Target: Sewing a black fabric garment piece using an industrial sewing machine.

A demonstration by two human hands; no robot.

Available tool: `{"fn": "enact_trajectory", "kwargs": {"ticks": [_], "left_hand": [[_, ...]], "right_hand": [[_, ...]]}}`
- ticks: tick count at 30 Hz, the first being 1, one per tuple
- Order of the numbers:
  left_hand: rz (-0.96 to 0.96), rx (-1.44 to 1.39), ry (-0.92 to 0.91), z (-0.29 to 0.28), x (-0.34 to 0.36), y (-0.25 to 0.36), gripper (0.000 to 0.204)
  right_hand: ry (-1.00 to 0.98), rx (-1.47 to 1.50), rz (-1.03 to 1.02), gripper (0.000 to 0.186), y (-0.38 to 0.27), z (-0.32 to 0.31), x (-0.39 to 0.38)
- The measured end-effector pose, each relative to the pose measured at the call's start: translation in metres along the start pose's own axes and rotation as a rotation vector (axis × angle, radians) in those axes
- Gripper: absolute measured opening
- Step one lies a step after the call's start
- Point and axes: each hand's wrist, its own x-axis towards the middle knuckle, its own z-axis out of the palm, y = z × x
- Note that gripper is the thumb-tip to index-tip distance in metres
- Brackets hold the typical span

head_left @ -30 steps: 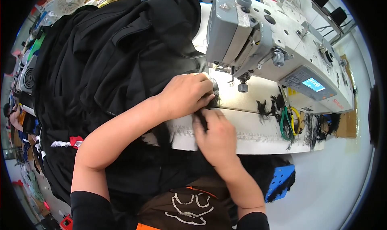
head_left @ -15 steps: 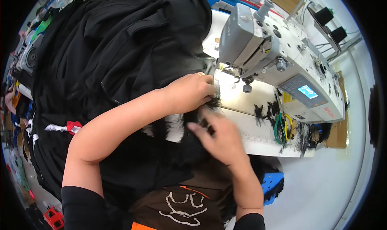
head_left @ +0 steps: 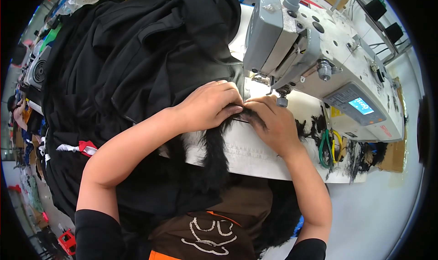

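fur strip (head_left: 214,155): black and fuzzy, runs from the hands near the needle back toward the near edge of the white table (head_left: 255,155), then drops off it

left hand (head_left: 207,106): fingers curled down, pinching the far end of the fur strip right next to the other hand

right hand (head_left: 273,123): also closed on that end of the strip, fingertips touching the left ones, just in front of the presser foot

black garment (head_left: 137,64): big heap of dark fabric, fills the left and far side, spills over the table

sewing machine (head_left: 319,64): grey-white, far right, small lit screen on its side

scissors (head_left: 327,146): green and yellow handles, lying right of the right hand among black fluff scraps
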Motion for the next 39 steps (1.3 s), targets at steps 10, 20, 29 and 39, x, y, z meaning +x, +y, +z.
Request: {"fn": "enact_trajectory", "kwargs": {"ticks": [10, 20, 29, 39], "left_hand": [[0.038, 0.073, 0.041, 0.002, -0.003, -0.001, 0.014], [0.127, 0.122, 0.096, 0.006, -0.005, -0.001, 0.019], [0.159, 0.153, 0.110, 0.008, -0.005, -0.003, 0.019], [0.251, 0.390, 0.078, 0.009, -0.005, -0.004, 0.016]], "right_hand": [[-0.056, 0.132, 0.116, 0.026, -0.001, -0.004, 0.000], [-0.139, 0.069, 0.164, 0.024, -0.010, -0.016, 0.007], [-0.197, -0.057, 0.110, 0.026, -0.016, -0.019, 0.010], [-0.156, -0.218, 0.004, 0.033, -0.011, -0.012, 0.008]]}}
